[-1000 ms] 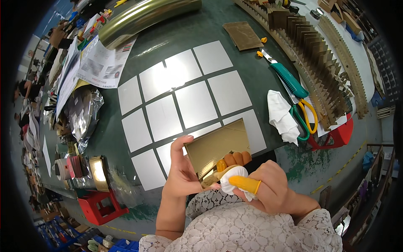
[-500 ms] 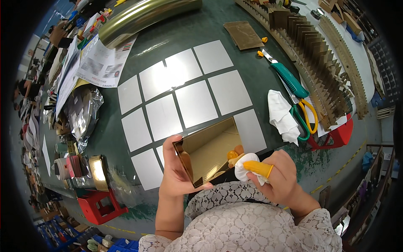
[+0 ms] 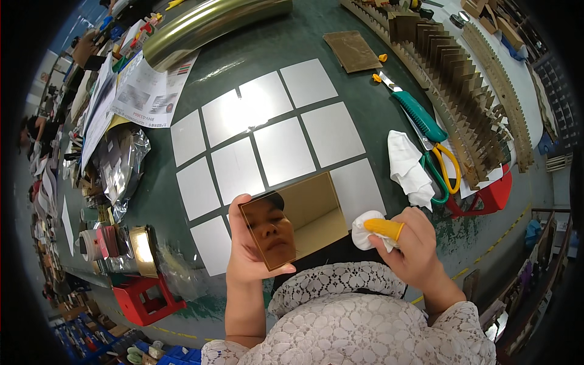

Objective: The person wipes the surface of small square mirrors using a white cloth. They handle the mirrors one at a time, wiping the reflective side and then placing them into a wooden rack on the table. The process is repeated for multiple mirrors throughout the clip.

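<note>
A gold mirror-like rectangular plate (image 3: 322,213) is gripped at its left edge by my left hand (image 3: 244,261), thumb at the upper corner and fingertips below the lower one. Its glossy face is tilted up and throws back a reflection. Just right of the plate, and apart from it, my right hand (image 3: 418,246) pinches a wadded white cloth (image 3: 367,231). A yellow finger cot (image 3: 385,229) covers one finger, which presses on the cloth. Beyond the plate, several pale silver rectangular sheets (image 3: 286,151) lie in rows; the plate and my left hand partly hide the nearest ones.
On the dark green table (image 3: 359,91) at right lie a white rag (image 3: 406,167), scissors (image 3: 449,170) and a green-handled knife (image 3: 420,115). A rack of upright brown plates (image 3: 456,85) stands beyond them. A gold film roll (image 3: 219,27) lies far back; a red stool (image 3: 145,299) stands lower left.
The cloth in my right hand has come off the plate and moved slightly right. My left hand has tilted the plate, so its reflection differs.
</note>
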Demonstrator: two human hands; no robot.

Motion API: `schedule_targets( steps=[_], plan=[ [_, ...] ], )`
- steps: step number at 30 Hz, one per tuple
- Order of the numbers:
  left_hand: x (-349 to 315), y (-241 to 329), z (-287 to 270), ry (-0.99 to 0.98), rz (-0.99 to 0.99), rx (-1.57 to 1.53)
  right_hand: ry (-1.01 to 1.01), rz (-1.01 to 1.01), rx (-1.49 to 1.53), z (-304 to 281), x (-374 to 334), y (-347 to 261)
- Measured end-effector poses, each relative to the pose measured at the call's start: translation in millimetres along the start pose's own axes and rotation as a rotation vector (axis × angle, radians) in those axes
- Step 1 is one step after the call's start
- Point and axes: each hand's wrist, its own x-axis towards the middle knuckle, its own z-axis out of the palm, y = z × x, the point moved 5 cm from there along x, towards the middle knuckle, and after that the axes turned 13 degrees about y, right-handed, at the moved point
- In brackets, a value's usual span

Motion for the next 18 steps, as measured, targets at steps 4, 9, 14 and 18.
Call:
schedule_targets(
  steps=[4,9,14,18],
  plan=[
    [0,-1,0,0.066,-0.030,-0.027,0.036,0.056,-0.027,-1,0,9],
    [0,-3,-2,0.044,-0.027,-0.020,0.110,0.134,-0.069,-6,4,19],
    [0,0,1,0.060,-0.016,-0.023,0.109,0.148,-0.046,-7,6,17],
    [0,-1,-1,0.050,-0.009,0.002,0.065,0.067,0.033,-3,2,6]
  ],
)
